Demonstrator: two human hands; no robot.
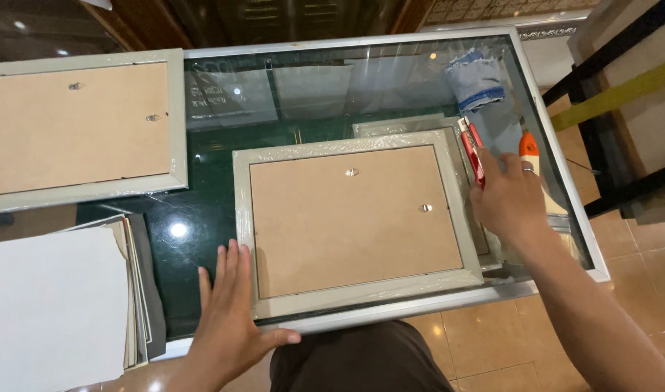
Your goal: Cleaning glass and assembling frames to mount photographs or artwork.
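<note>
right hand [508,199] gripping red cutter [472,151]; left hand [234,308] lying flat, bracing frame [353,221]. blade risking slipping, scratching glass table [216,203].

Right fingers [485,170] behind red tool [472,149]

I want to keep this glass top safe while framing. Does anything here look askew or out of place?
The picture frame under the left hand lies face down, slightly rotated, its lower right corner at the glass table's front edge. It rests on another frame.
</note>
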